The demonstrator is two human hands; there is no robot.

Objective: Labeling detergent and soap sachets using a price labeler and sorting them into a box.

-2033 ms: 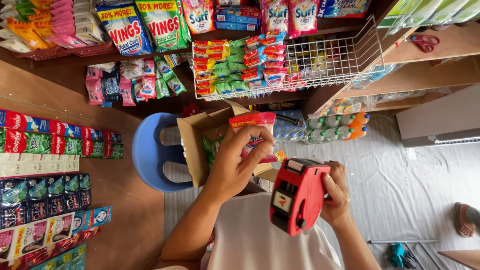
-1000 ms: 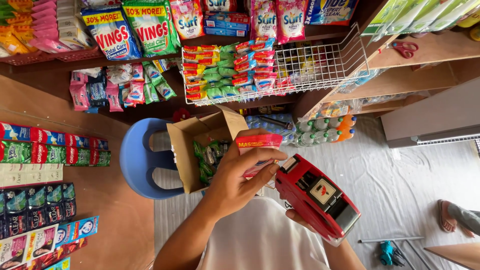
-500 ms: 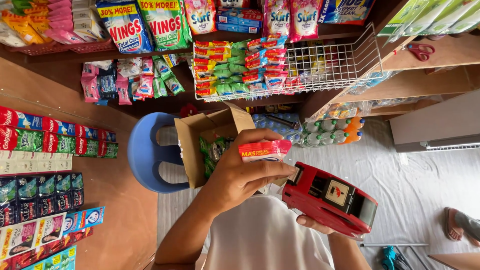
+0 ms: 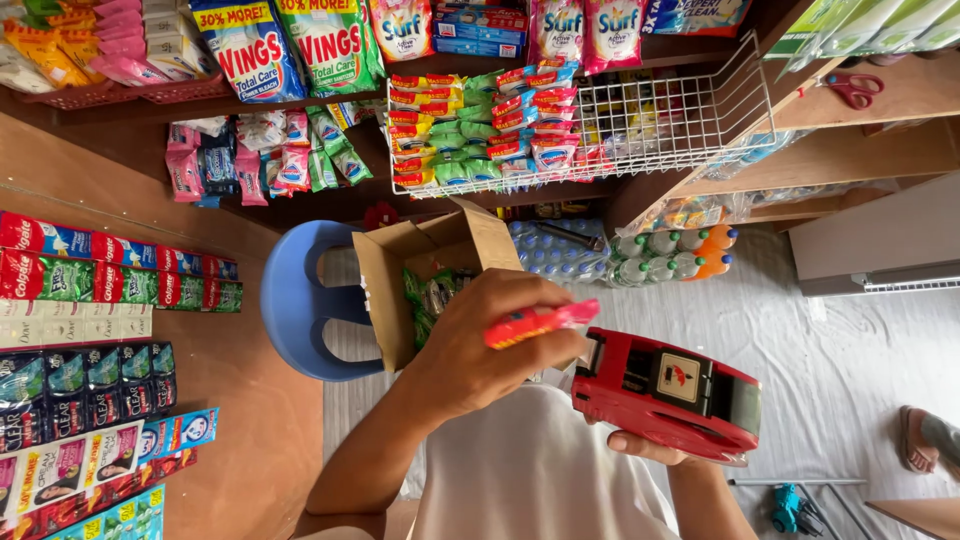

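Note:
My left hand [image 4: 490, 350] grips a small flat red packet [image 4: 540, 322], held edge-on above an open cardboard box [image 4: 410, 275]. My right hand [image 4: 650, 450] holds a red price-label gun [image 4: 668, 393] from underneath, its nose close to the packet's right end. The box rests on a blue plastic chair [image 4: 300, 300] and holds green sachets [image 4: 420, 300]. My white shirt fills the space below both hands.
A white wire basket [image 4: 640, 130] of stacked red and green packets hangs ahead. Detergent bags and sachet strips line the shelves at top, toothpaste and shampoo strips the wooden wall at left. Bottled drinks [image 4: 640, 260] lie behind the box. Another person's sandalled foot [image 4: 930, 435] is at right.
The label gun has tipped from upright to lying flat and come in against the packet. My left hand has turned the packet from face-on to edge-on.

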